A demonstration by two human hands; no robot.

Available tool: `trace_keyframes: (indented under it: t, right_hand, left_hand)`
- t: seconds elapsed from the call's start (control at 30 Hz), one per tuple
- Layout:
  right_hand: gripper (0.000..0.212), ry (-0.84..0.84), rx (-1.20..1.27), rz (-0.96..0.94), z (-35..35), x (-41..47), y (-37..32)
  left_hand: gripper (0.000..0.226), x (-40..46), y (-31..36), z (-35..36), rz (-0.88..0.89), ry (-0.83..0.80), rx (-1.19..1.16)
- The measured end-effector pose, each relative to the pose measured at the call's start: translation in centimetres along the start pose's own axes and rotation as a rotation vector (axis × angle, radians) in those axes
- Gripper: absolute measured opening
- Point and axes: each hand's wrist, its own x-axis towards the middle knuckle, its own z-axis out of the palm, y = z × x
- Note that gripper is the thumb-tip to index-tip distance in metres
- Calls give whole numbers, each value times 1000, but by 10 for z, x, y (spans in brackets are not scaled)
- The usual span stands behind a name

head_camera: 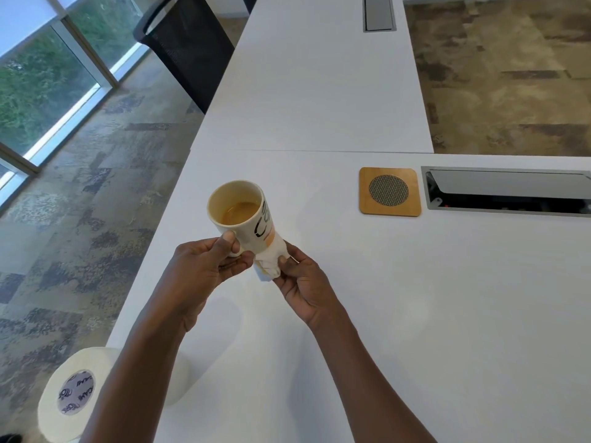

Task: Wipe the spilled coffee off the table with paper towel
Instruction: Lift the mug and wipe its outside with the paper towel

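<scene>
My left hand (208, 266) holds a cream mug (243, 209) by its handle above the white table (415, 314), tilted away from me. Light brown coffee sits in the bottom of the mug. My right hand (300, 282) pinches a crumpled paper towel (270, 262), stained pale orange, against the mug's base and lower side. No spill is visible on the table surface around the mug. A paper towel roll (73, 394) lies on its side at the table's near left edge, partly hidden by my left forearm.
A wooden coaster (390, 191) with a round mesh centre lies to the right of the mug. Beside it is a cable hatch (508, 193) set into the table. A black mesh chair (188, 43) stands at the far left edge. Another hatch (379, 12) is at the back.
</scene>
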Motion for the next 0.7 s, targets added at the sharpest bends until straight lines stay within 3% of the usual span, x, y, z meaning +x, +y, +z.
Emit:
trace_keyframes:
  t: [0.3, 0.7]
  right_hand:
    - [40, 56, -21, -198, 11, 9, -8]
    - [42, 55, 66, -188, 33, 23, 29]
  left_hand:
    - [32, -12, 7, 10, -2, -66, -11]
    - [33, -20, 10, 4, 0, -87, 10]
